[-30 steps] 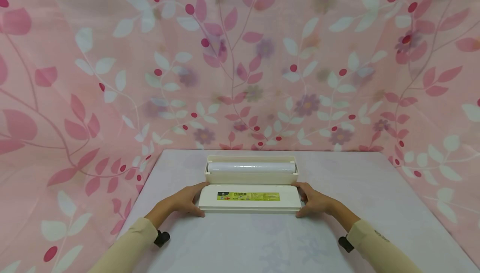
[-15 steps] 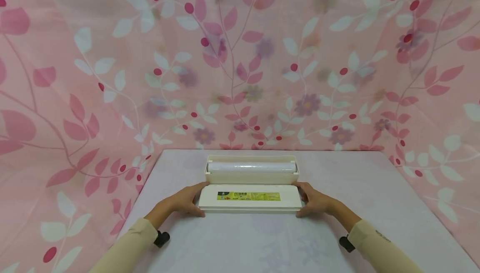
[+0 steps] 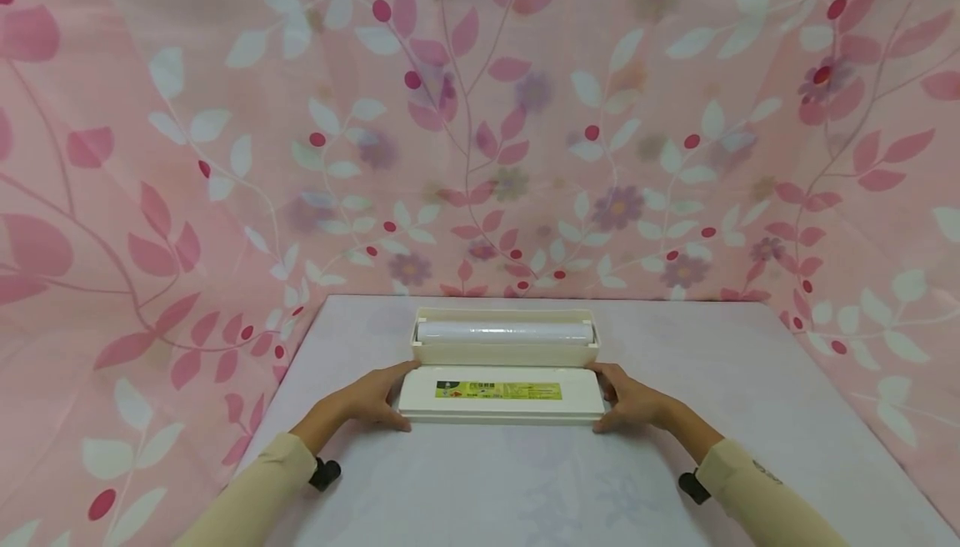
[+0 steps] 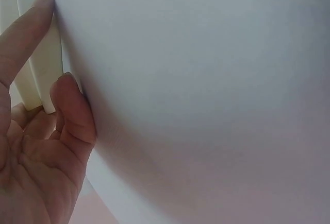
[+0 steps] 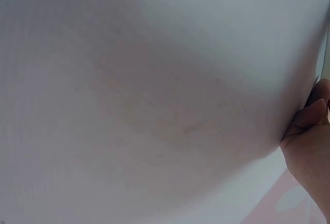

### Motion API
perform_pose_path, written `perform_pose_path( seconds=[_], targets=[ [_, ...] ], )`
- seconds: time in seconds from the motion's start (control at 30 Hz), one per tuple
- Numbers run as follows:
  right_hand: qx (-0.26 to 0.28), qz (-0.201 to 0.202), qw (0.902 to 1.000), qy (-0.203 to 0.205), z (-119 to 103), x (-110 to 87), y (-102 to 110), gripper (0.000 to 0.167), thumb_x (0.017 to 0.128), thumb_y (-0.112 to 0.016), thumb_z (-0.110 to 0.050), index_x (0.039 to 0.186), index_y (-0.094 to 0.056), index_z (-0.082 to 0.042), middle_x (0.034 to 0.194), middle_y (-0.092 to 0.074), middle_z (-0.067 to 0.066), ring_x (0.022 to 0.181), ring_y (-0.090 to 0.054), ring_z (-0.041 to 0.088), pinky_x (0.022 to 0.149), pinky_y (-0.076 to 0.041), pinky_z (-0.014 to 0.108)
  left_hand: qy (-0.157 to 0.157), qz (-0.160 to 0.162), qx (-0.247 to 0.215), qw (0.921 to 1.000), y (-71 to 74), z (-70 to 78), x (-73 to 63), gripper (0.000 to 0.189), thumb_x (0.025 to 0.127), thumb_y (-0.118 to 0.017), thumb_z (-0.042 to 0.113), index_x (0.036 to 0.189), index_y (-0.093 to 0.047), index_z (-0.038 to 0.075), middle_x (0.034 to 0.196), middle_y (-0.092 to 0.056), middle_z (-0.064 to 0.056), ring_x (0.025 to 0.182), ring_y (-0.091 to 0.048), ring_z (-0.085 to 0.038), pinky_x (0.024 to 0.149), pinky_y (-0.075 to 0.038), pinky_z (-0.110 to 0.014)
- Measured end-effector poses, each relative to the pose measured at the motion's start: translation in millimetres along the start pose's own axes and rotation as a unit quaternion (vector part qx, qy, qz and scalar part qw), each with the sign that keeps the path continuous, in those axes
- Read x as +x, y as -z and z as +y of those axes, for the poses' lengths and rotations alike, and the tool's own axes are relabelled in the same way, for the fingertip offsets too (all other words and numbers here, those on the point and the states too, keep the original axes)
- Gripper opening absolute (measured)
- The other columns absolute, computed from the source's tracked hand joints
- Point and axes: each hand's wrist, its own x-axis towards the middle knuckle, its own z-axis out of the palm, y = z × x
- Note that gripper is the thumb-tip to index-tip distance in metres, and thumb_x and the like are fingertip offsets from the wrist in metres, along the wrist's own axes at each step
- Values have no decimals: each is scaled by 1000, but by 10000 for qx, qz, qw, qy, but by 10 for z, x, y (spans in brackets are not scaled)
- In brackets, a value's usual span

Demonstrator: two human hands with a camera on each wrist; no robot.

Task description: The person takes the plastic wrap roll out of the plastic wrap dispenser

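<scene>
across the last 1.0 s almost nothing has altered: the long cream plastic box [image 3: 506, 353], the white flat rectangular plastic lid [image 3: 498, 410] and the 2 hands keep the same places relative to each other, and the whole head view has only shifted slightly. the box stands near the far edge of the pale, white-clothed surface [image 3: 480, 489], its top uncovered, with a glossy white cylindrical roll of film [image 3: 506, 333] lying lengthwise inside it. the lid lies directly in front of the box, its printed yellow-green paper label [image 3: 498, 390] facing up; i cannot tell whether the 2 parts are joined. the left hand [image 3: 372, 397] grips the lid's left end, thumb at the near corner and fingers at the far corner beside the box. the right hand [image 3: 632, 403] holds the right end in the same way, so the hands are well apart with the lid between them. the left wrist view shows a fingertip against the cream edge and other fingers bent below it; the right wrist view catches only part of its hand. both beige fabric sleeves [image 3: 247, 493] are where they were, as is the pink leaf-patterned fabric backdrop [image 3: 480, 113].
</scene>
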Motion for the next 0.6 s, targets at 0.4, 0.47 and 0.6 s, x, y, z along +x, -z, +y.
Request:
perform_pose_path(
  seconds=[0.4,0.47,0.6],
  targets=[
    [-7,-31,10000,23,-27,-22,22,107,66,-91,-16,152,-27,-15,142,-29,19,110,-39,28,93,-34,41,-279,85,115,9995,0,-29,25,109,66,-92,36,152,-33,8,152,-44,-14,139,-41,-35,112,-31,-61],
    [7,-42,10000,51,-27,-29,20,107,66,-91,-16,152,-27,-14,142,-29,19,109,-39,28,92,-33,41,-225,70,114,9997,-3,-27,23,109,66,-92,37,153,-33,10,153,-43,-13,140,-40,-34,113,-31,-60],
    [38,-45,9999,105,-23,-32,16,107,66,-90,-15,152,-27,-14,140,-29,20,108,-39,28,91,-33,40,-113,81,104,9998,-9,-19,17,110,64,-93,36,153,-33,10,153,-43,-13,140,-40,-35,113,-30,-61]
  ],
)
